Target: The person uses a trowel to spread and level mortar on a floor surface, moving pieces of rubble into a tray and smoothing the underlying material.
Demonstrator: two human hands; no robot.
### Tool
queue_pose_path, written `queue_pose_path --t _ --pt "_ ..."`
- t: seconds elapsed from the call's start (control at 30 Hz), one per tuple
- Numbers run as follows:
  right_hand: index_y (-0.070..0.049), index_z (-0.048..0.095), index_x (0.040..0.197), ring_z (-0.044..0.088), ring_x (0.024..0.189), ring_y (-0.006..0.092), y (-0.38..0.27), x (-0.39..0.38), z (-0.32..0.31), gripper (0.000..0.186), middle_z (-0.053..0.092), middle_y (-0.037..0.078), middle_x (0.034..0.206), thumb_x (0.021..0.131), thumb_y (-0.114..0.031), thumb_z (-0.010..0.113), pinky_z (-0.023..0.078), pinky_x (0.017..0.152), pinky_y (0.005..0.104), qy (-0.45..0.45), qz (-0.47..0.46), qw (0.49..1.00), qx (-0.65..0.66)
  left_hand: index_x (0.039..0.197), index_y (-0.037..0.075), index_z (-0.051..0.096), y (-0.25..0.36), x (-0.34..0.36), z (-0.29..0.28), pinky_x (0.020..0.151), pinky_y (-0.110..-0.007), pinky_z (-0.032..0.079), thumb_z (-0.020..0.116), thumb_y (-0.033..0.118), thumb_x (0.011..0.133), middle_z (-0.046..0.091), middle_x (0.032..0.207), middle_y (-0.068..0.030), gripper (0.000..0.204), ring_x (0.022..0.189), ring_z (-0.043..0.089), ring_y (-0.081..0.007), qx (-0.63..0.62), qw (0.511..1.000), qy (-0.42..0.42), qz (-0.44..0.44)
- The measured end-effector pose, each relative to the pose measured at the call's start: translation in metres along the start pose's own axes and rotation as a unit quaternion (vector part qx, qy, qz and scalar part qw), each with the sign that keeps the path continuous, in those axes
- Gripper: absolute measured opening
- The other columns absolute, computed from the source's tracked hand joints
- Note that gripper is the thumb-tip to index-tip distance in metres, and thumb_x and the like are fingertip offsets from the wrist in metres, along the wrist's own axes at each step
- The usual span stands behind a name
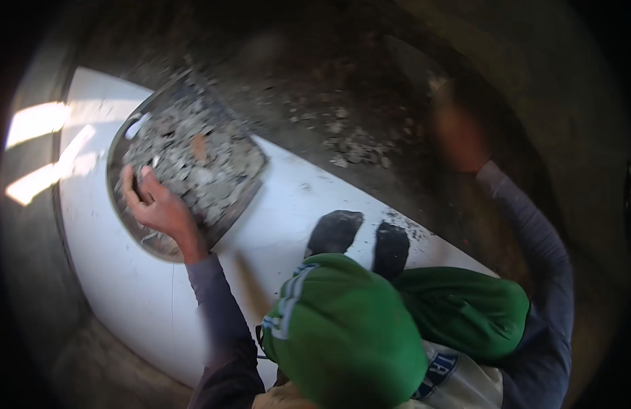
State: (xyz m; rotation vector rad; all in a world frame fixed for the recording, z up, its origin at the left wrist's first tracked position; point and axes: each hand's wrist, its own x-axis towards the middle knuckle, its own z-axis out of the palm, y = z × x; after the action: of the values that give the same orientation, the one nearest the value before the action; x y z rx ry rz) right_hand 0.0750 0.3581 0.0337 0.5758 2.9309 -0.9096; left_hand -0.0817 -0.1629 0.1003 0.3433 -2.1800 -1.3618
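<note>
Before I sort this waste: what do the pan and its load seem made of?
The pan looks like dull grey metal, with a cut-out handle slot; plastic is possible. Its load, the rubble, reads as broken concrete or mortar: grey, rough, dusty chunks. The left hand grips the rim.

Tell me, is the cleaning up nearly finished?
Partly, it seems. Done: the metal pan already holds a heap of grey rubble. In hand: the left hand rests on the pan's near rim; the right hand is raised and blurred, apart from it. Left: loose rubble lies on the dark ground beyond the white surface, with crumbs by the shoes.
</note>
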Motion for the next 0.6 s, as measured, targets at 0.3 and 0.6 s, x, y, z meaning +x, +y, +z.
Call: queue_pose_path --t 0.3,0.6 --pt "-0.005 0.073 0.110 0.069 0.074 0.0170 0.114 -0.192 0.009 0.035 0.073 0.009 0.081 0.108 -0.040 0.071 0.053 0.065 0.0374 0.107 0.389 0.901 0.158 0.164 0.002 0.047 -0.075 -0.168 0.212 0.131 -0.052 0.031 0.078 0.044 0.100 0.041 0.170 -0.0268 0.083 0.159 0.038 -0.0459 0.099 0.899 -0.402 0.140" --pt "-0.010 0.072 0.112 0.073 0.084 0.0472 0.085 -0.053 0.012 0.027 0.076 0.022 0.093 0.108 -0.036 0.068 0.056 0.071 0.0542 0.020 0.071 0.997 -0.020 0.165 0.002 0.046 -0.040 -0.137 0.309 0.128 -0.056 0.034 0.073 0.060 0.097 0.040 0.170 -0.0290 0.093 0.158 0.038 -0.0475 0.118 0.880 -0.411 0.206"
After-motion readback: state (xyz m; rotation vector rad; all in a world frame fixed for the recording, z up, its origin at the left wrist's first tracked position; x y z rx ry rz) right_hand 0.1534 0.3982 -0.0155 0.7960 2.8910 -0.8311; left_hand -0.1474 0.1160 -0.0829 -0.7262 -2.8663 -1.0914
